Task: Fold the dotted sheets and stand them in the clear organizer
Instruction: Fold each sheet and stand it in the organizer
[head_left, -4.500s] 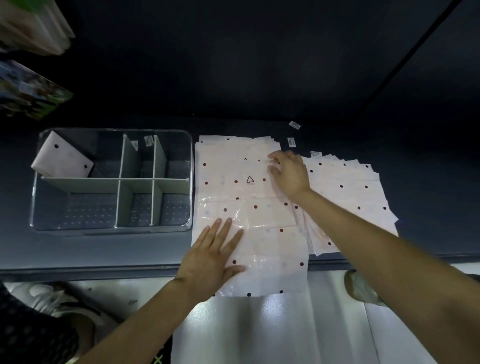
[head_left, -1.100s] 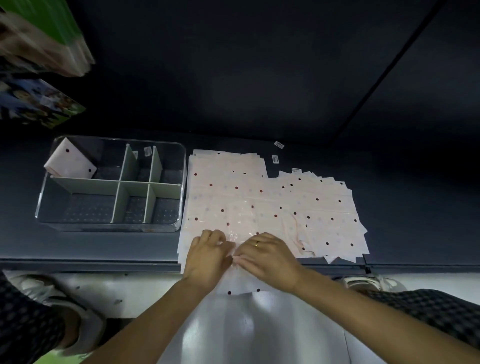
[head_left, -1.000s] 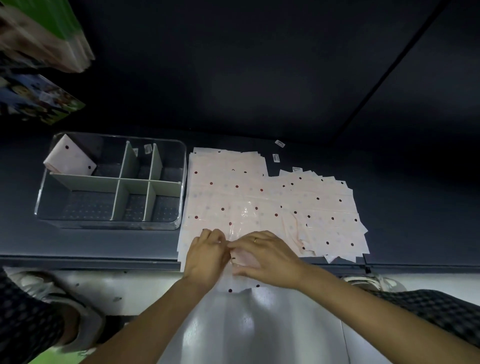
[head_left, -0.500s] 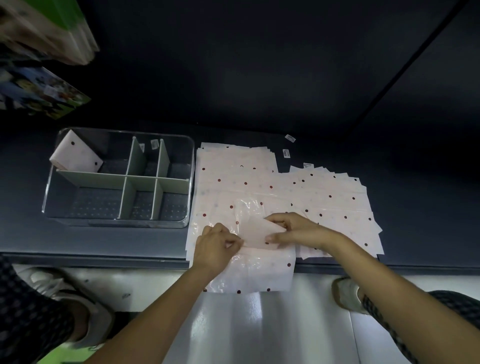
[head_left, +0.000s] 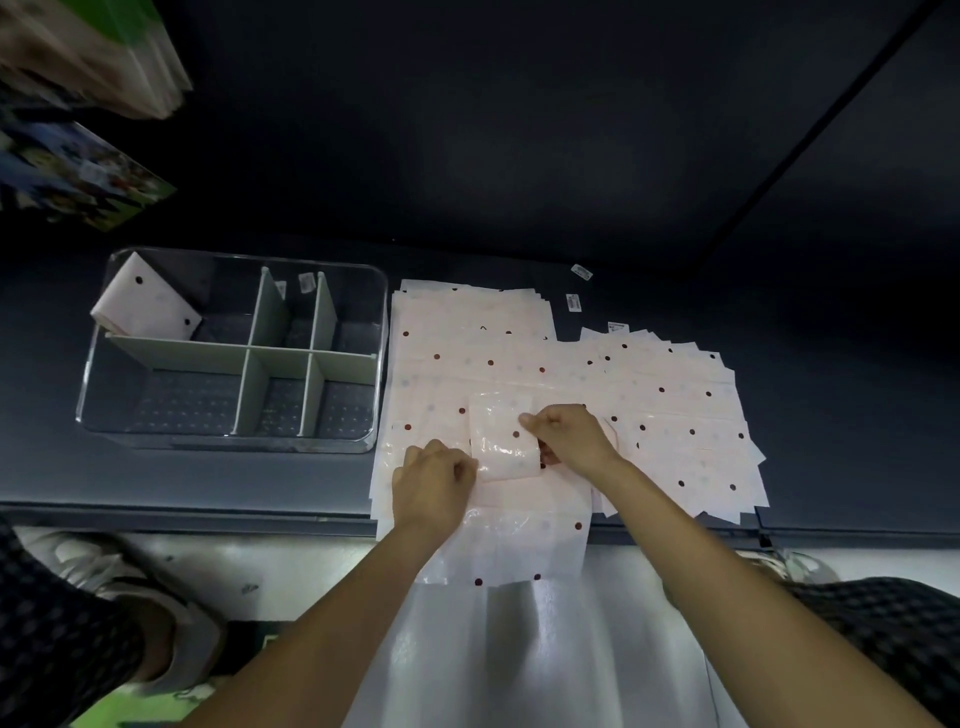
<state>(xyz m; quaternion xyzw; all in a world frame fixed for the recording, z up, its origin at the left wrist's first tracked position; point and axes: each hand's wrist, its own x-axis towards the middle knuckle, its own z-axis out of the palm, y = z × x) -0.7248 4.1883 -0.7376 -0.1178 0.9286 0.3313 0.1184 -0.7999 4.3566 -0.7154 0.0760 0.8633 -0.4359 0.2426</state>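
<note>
Both hands (head_left: 435, 470) (head_left: 570, 435) pinching the sheet (head_left: 504, 441) w/ tight grip at the counter's front edge, folding it; should be squaring edges & pressing the crease flat.

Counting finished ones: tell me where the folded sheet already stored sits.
Head view, left: the folded sheet leans in the clear organizer's far-left compartment.

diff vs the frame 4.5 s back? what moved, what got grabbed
Both hands left their flat press on the top dotted sheet. The left hand and right hand now pinch that sheet, folded into a small packet over the stack. Unchanged: the one folded sheet in the clear organizer, far-left compartment; the fanned pile.
</note>
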